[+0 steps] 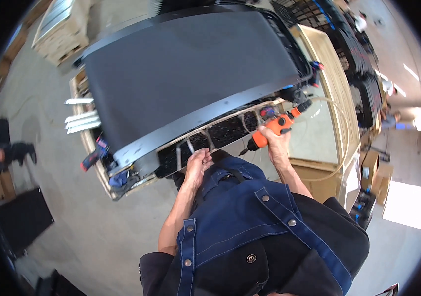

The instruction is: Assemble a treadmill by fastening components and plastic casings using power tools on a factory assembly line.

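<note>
My right hand [275, 143] is wrapped round an orange drill [271, 132]. Its black nose and thin bit point down to the left, towards my body. In front of my waist my left hand [199, 162] has its fingers pinched together; whatever may be between them is too small to make out. That hand is at the near edge of a long divided tray [168, 159] full of small dark pieces. Above the tray, a large dark grey panel [186, 69] with a bent, shiny front edge lies across a wooden workbench.
White strips [83, 120] stick out at the bench's left, near a red-and-blue power tool [95, 154]. A pale hose [341, 160] loops down at the right beside a wooden frame [336, 89]. A wooden crate [62, 32] stands far left; a black-gloved hand [20, 152] shows at the left rim.
</note>
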The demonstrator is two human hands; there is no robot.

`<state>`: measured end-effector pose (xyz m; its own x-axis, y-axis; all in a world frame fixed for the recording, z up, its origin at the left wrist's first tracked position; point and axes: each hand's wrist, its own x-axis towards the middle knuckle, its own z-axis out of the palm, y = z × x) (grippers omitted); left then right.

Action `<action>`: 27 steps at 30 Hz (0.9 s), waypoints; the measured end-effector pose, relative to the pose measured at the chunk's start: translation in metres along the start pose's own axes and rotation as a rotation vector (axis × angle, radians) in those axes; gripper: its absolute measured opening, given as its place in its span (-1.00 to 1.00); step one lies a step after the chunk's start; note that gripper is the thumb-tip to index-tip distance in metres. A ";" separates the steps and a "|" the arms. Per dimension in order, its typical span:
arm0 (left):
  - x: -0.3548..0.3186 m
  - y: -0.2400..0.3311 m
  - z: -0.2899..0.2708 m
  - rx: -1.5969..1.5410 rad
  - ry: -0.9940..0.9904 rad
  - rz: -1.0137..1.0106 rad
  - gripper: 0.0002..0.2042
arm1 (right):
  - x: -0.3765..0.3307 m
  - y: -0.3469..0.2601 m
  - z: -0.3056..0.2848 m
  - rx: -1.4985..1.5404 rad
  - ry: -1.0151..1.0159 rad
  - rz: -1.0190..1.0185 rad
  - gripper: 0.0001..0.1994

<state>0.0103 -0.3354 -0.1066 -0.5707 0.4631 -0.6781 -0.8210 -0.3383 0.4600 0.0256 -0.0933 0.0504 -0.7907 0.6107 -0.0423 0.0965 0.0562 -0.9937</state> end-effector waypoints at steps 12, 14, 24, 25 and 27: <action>0.205 -0.130 0.040 0.044 0.426 -0.213 -0.49 | 0.187 0.161 -0.343 -0.293 0.428 0.168 -0.62; 0.189 -0.129 0.026 0.120 0.397 -0.206 -0.50 | 0.241 0.185 -0.359 -0.429 0.305 0.183 -0.61; 0.158 -0.146 0.138 0.024 0.474 -0.261 -0.78 | 0.375 0.334 -0.397 -0.764 0.005 0.090 -0.62; 0.156 -0.155 0.147 0.037 0.495 -0.252 -0.76 | 0.376 0.339 -0.402 -0.838 -0.070 0.097 -0.60; 0.171 -0.171 0.165 0.043 0.423 -0.230 -0.73 | 0.372 0.344 -0.415 -0.821 -0.011 0.264 -0.62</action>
<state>0.0507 -0.0637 -0.2066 -0.3244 0.1448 -0.9348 -0.9302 -0.2281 0.2875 0.0156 0.4810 -0.2647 -0.6864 0.6766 -0.2665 0.6809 0.4692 -0.5623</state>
